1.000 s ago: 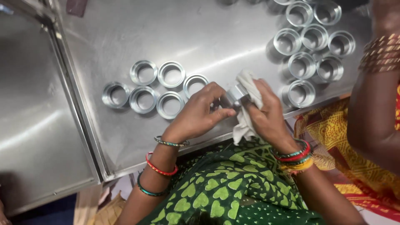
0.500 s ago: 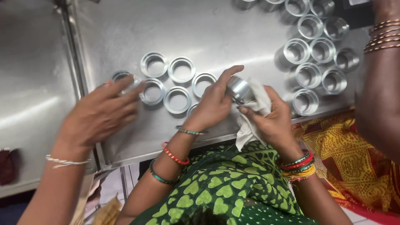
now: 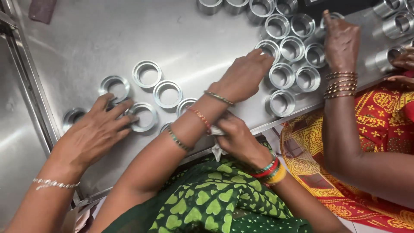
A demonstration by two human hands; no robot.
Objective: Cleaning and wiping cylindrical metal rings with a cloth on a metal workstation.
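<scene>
I am looking straight down at a shiny stainless-steel counter (image 3: 207,39) scattered with short, hollow silver metal rings. The wearer's left hand (image 3: 243,75) reaches across the body to the right. Its fingers are bent downward and its fingertips (image 3: 258,54) rest against the rim of one silver metal ring (image 3: 268,46) at the near edge of the right-hand cluster. I cannot tell whether it has actually gripped that ring. The wearer's right hand (image 3: 239,140) sits low, at the counter's front edge, partly tucked beneath the left forearm. It is closed around a crumpled white cloth (image 3: 217,151), whose tail hangs below the fist. Anything else inside that fist is hidden from me.

The right-hand cluster of rings (image 3: 282,75) stands packed closely together, openings facing up. A looser group of rings (image 3: 146,73) lies well apart to the left.

A co-worker's hand with a silver bracelet (image 3: 92,131) lies spread over the left group, its fingers touching one ring (image 3: 144,116). A second co-worker's hand with gold bangles (image 3: 340,41) rests on the far side of the right cluster. A green leaf-patterned garment (image 3: 207,203) fills the bottom of the view.
</scene>
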